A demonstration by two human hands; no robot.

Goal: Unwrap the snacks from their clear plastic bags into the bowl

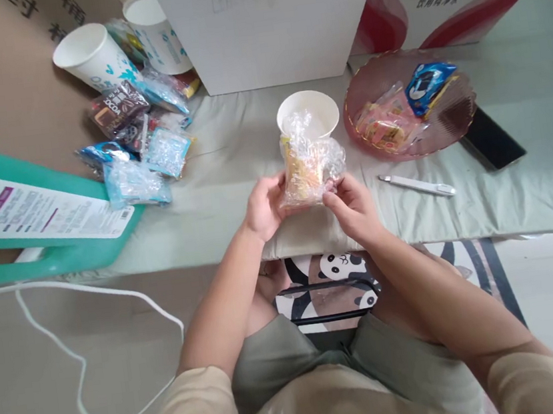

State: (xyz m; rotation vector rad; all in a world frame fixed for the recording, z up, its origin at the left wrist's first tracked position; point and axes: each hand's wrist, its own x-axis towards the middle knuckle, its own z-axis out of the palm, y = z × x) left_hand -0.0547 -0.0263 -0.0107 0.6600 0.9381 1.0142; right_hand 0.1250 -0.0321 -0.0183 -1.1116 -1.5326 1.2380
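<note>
Between both hands is a clear plastic snack packet point(303, 170) with something yellow inside. My left hand point(267, 207) grips its left side. The fingers of my right hand point(352, 206) are closed on the crinkled film at its lower right. Just behind the packet stands a white paper cup point(314, 105), its front partly covered by the packet. To the right, a pink glass bowl point(462, 120) with a gold rim holds pink packets point(387, 123) and a blue packet point(428, 86).
A white utility knife point(417, 185) and a black phone point(492, 139) lie at the right. Snack packets point(137, 180) and two tipped paper cups point(91, 55) are piled at the left. Cardboard boxes point(274, 26) stand behind. A green-framed panel point(54, 201) juts in from the left, near a white cable point(83, 378).
</note>
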